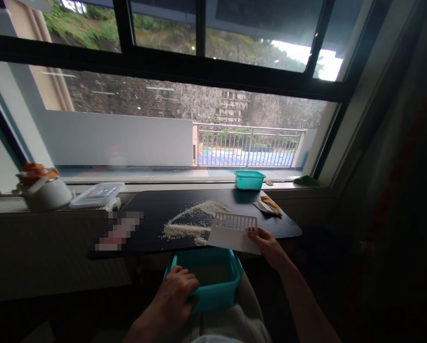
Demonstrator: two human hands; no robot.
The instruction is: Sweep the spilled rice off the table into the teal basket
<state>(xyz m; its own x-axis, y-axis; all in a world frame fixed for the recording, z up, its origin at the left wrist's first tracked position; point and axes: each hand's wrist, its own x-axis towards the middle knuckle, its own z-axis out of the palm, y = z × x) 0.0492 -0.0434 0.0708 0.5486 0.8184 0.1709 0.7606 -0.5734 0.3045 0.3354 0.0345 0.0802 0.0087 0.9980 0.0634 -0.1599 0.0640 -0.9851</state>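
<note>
Between thumb and fingers, my right hand [266, 243] grips a white slotted plastic scraper [231, 238] by its right edge. The scraper is tilted over the near side of the table, beside loose white grains [184, 231] that look like rice. My left hand [177, 290] is closed over the left rim of a teal plastic basin [216, 291]. That basin rests on my lap, just below the table's front edge. Its inside is shadowed, so I cannot make out what lies at the bottom.
The dark table [145, 202] reaches to the window sill. A second teal basin [249, 180] stands at its back right, near a yellow and white packet [268, 206]. To the left are a grey pot [47, 194] and a clear plastic lid [98, 194]. A green cloth [306, 181] lies on the sill.
</note>
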